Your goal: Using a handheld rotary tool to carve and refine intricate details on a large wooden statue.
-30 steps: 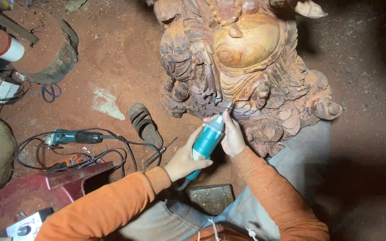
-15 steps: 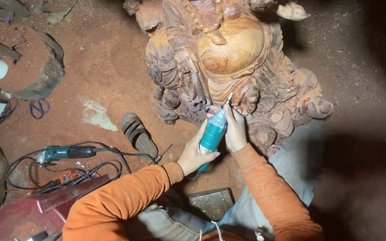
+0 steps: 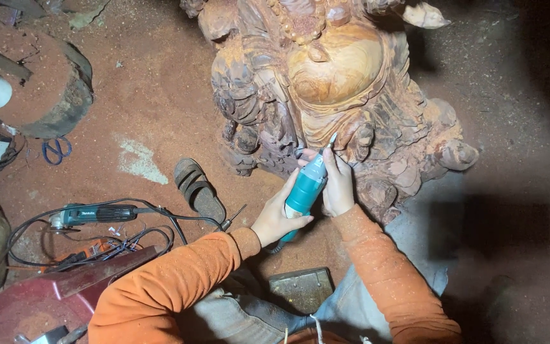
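A large carved wooden statue (image 3: 345, 83) with a round belly stands on the dusty red floor. Both of my hands hold a teal rotary carving tool (image 3: 305, 190). My left hand (image 3: 278, 216) grips its rear body. My right hand (image 3: 337, 185) wraps the front end near the nose. The thin bit (image 3: 332, 140) touches the folds of the carving just below the belly. Both of my sleeves are orange.
A dark sandal (image 3: 198, 189) lies left of my hands. A second teal power tool (image 3: 93, 215) with tangled black cables lies at the left. A round wood stump (image 3: 49, 89) is at the upper left, a dark red board (image 3: 52, 293) at the lower left.
The view has drifted so the statue and hands sit slightly lower and to the right. Both hands keep their hold on the tool, its bit still at the carving.
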